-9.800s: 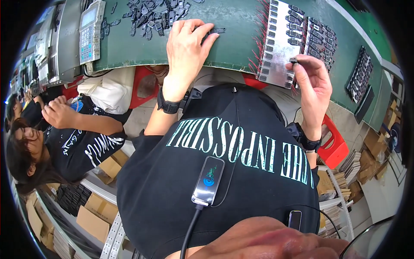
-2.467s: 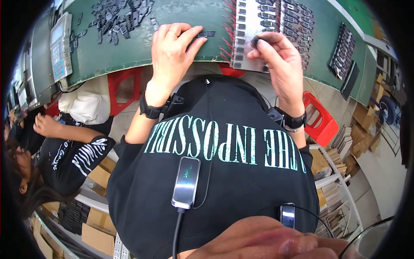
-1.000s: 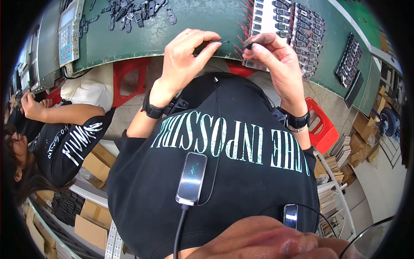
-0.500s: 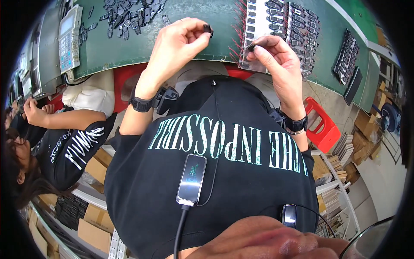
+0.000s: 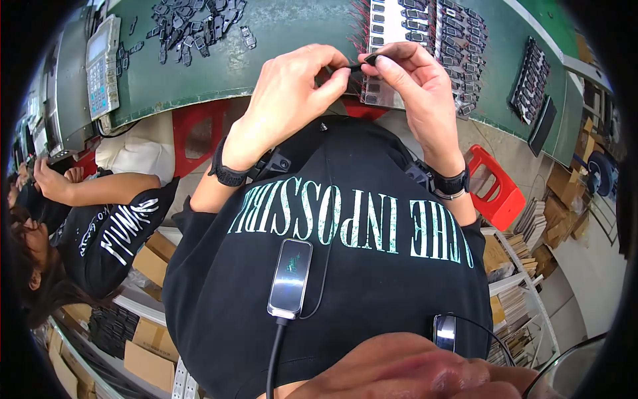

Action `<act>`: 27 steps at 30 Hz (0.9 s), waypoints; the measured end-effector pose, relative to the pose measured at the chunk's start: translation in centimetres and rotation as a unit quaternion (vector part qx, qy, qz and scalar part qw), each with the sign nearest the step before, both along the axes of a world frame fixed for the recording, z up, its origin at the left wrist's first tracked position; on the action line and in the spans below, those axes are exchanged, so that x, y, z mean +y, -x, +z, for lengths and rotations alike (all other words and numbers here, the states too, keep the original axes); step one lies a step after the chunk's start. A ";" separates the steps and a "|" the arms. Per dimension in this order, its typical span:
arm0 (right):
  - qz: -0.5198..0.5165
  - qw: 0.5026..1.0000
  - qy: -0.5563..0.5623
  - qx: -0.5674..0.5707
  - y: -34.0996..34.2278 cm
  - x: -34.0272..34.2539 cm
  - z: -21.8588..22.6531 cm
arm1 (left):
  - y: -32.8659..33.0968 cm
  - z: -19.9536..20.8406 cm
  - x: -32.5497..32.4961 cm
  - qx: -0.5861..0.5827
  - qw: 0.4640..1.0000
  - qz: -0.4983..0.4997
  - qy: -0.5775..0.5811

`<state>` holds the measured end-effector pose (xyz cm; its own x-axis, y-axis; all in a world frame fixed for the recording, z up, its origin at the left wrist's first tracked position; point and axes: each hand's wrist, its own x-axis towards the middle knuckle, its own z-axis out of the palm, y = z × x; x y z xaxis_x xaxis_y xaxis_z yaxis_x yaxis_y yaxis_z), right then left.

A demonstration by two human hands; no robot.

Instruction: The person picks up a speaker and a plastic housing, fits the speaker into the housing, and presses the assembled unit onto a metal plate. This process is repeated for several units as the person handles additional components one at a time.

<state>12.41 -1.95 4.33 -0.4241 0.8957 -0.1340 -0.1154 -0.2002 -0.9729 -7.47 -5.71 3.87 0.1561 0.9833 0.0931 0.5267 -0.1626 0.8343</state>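
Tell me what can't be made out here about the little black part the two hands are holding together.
- Small black part, head view: mostly covered by the fingertips of the left hand and right hand; its shape is unclear.
- Tray of parts: its near edge is hidden behind both hands.
- Loose pile of dark pieces: too small and bent by the fisheye rim.

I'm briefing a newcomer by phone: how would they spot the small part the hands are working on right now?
Start at the green bench and find the white tray of dark parts in rows. Just in front of it the left hand and right hand meet, pinching one small black part. Unlike its neighbours, it is lifted off the tray.
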 end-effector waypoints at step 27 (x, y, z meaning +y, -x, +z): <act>-0.026 0.984 -0.054 -0.170 0.6 -0.6 -0.7 | -1.6 -2.8 -0.7 -0.420 0.885 0.069 0.189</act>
